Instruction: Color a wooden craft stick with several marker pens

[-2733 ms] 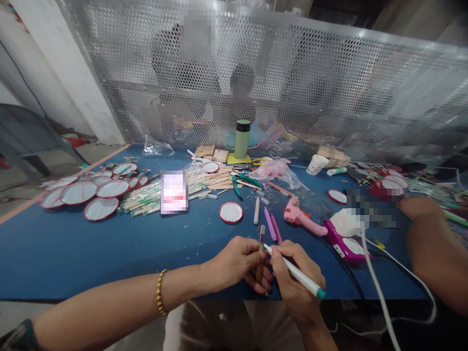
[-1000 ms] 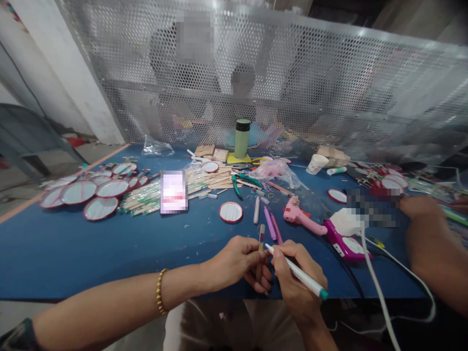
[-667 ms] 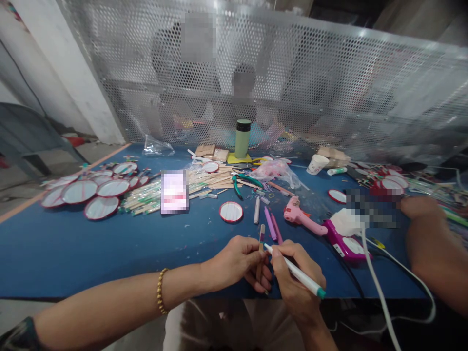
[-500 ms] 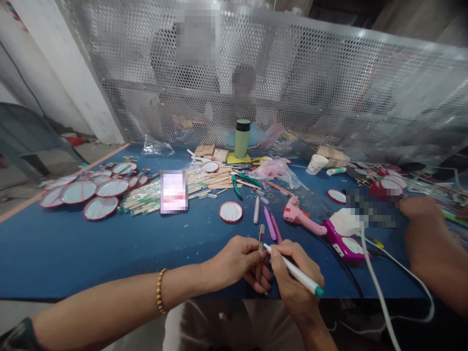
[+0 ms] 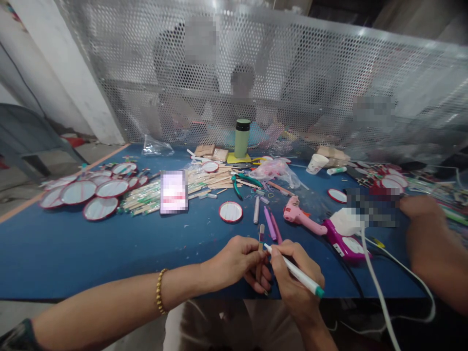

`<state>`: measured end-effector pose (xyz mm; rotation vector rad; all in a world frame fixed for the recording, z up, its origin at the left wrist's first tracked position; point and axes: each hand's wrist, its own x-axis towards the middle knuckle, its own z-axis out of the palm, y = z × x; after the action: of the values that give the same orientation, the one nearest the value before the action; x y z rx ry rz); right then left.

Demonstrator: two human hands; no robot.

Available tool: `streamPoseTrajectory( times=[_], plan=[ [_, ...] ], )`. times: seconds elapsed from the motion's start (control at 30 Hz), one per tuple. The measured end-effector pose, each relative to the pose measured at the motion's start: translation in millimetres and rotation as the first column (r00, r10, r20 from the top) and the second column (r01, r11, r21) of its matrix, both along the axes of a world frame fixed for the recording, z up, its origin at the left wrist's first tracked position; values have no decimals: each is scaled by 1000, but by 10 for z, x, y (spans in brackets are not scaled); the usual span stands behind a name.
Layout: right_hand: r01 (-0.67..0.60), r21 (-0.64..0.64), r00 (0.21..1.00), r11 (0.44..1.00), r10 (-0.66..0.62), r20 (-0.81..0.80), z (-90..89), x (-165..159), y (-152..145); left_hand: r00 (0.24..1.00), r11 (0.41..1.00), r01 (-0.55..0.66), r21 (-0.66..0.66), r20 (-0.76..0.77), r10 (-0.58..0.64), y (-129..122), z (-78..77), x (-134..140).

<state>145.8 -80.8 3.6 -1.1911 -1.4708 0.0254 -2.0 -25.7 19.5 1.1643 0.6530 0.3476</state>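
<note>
A thin wooden stick with a pale upper end stands between the fingers of my left hand, which is closed on it near the table's front edge. My right hand grips a white marker pen with a green end, its tip at the stick's side. Beyond my hands lie a grey-white marker and two more, a purple marker and a pink marker. A round red-rimmed lid rests just behind them to the left.
A pink glue gun and a magenta power strip with white cable lie right. Another person's arm reaches in there. Left are a phone, bundled sticks and red-rimmed discs. Pliers and a green bottle sit behind.
Both hands hold almost the same pose. The marker's tip has shifted very slightly beside the stick; the things on the table have not moved.
</note>
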Motion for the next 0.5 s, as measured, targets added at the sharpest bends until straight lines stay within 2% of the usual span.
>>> streamPoseTrajectory(
  times=[0.3,0.47,0.5],
  plan=[
    [6,37,1000,999,-7,15,17,-10,3,1000,1000,-11,-10,16,12,-5,9,0],
    [26,15,1000,1000,-26,15,-3,-8,11,1000,1000,-16,-2,4,16,-7,7,8],
    [-3,19,1000,1000,3,25,-2,-9,12,1000,1000,-15,-3,3,15,-8,9,9]
  ],
)
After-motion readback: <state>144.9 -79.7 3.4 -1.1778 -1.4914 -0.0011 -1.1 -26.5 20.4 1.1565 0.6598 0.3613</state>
